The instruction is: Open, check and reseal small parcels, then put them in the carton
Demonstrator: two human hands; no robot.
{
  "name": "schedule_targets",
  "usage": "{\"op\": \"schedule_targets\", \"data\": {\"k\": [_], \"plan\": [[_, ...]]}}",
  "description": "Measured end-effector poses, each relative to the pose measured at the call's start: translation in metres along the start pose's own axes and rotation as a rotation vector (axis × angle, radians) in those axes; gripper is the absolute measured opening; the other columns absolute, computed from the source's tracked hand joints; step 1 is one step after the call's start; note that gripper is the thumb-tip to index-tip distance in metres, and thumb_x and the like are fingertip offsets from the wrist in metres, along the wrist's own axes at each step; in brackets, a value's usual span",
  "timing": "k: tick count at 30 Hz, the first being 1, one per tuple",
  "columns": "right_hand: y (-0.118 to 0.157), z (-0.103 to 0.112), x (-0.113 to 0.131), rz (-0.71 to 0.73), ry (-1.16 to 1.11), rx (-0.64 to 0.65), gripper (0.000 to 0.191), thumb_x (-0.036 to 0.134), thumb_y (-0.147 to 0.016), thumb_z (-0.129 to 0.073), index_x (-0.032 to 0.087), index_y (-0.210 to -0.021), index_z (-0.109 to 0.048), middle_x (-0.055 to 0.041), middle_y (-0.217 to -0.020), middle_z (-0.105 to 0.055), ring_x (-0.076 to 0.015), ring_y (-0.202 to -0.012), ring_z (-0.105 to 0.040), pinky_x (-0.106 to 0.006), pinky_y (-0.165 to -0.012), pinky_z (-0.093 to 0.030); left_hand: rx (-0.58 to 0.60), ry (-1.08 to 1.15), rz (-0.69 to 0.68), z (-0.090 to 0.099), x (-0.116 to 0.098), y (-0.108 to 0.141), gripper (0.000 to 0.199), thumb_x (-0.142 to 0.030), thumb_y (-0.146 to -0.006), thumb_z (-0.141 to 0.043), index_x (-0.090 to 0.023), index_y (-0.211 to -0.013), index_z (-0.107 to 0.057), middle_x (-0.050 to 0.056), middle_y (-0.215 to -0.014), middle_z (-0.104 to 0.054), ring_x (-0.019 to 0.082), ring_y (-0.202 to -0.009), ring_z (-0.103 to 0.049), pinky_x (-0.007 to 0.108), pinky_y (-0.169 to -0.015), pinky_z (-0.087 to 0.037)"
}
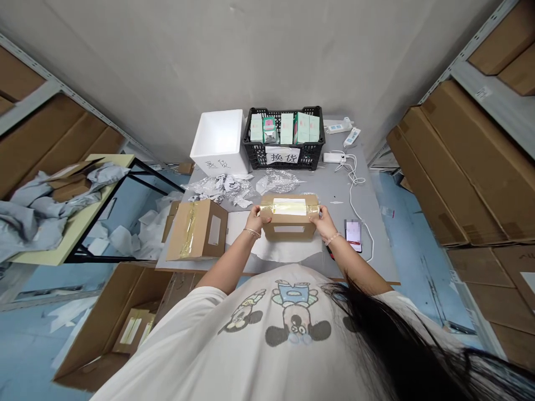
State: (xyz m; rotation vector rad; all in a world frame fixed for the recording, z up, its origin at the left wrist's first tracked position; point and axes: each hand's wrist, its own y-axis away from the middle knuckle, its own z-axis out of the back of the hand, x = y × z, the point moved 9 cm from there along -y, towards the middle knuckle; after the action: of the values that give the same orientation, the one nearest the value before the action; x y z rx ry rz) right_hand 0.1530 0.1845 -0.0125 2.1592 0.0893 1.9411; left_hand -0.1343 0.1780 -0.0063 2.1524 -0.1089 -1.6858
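Left hand (253, 218) and right hand (321, 223) clamped on opposite ends of a small cardboard box (288, 229), thumbs and fingers together over the clear packing tape (288, 208) across its top, a two-sided hold apparently keeping the box square and the tape flat. Box near the middle of a gray worktable (334, 195), on a white sheet (284, 250). Just left, a second taped carton (196, 229), leaving little room beside the left wrist. To the right, more open tabletop, up to a phone (353, 235) and white charging cable (355, 200) near the right edge. Toward the far edge, crumpled paper (221, 186), bubble wrap (278, 181), a black plastic crate (284, 109) of boxed goods and a white foam box (217, 139), all kept beyond the hands' working space
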Motion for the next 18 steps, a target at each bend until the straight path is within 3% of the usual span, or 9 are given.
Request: {"op": "schedule_targets", "data": {"k": [3, 8, 11, 18], "plan": [[0.001, 0.004, -0.005, 0.002, 0.076, -0.054, 0.049, 0.036, -0.058, -0.077, 0.023, -0.099, -0.053, -0.0033, -0.095, -0.067, -0.0210, -0.085, -0.064, -0.038, -0.082, -0.051, 0.007, -0.059, -0.071, 0.001, 0.001, 0.000, 0.059, -0.017, -0.042, -0.081, -0.021, -0.095, -0.054, 0.002, -0.097, -0.066, 0.019, -0.086, -0.063, 0.031, -0.072, -0.052], [0.001, -0.002, 0.007, 0.124, 0.363, -0.166, 0.038, 0.045, -0.059, -0.077, 0.020, -0.083, -0.060, -0.0065, -0.090, -0.067, -0.0238, -0.086, -0.061, -0.040, -0.082, -0.050, -0.197, -0.403, -0.083, 0.016, -0.002, 0.001, 0.041, -0.035, -0.061, -0.080, -0.019, -0.095, -0.063, 0.007, -0.096, -0.070, 0.022, -0.090, -0.066, 0.033, -0.079, -0.052], [0.001, -0.006, 0.017, 0.197, 0.558, -0.254, 0.040, 0.045, -0.056, -0.080, 0.019, -0.082, -0.064, -0.0087, -0.093, -0.064, -0.0261, -0.092, -0.058, -0.042, -0.089, -0.047, -0.231, -0.531, -0.091, 0.013, -0.007, 0.001, 0.044, -0.045, -0.062, -0.081, -0.019, -0.094, -0.066, 0.010, -0.099, -0.071, 0.024, -0.091, -0.067, 0.035, -0.081, -0.053], [-0.002, -0.011, 0.008, 0.150, 0.530, -0.318, 0.038, 0.041, -0.058, -0.077, 0.018, -0.086, -0.065, -0.0085, -0.100, -0.059, -0.0245, -0.093, -0.057, -0.041, -0.091, -0.046, -0.343, -0.755, -0.055, 0.007, -0.016, -0.002, 0.046, -0.045, -0.064, -0.081, -0.019, -0.098, -0.066, 0.011, -0.102, -0.070, 0.026, -0.101, -0.066, 0.036, -0.086, -0.050]]}}
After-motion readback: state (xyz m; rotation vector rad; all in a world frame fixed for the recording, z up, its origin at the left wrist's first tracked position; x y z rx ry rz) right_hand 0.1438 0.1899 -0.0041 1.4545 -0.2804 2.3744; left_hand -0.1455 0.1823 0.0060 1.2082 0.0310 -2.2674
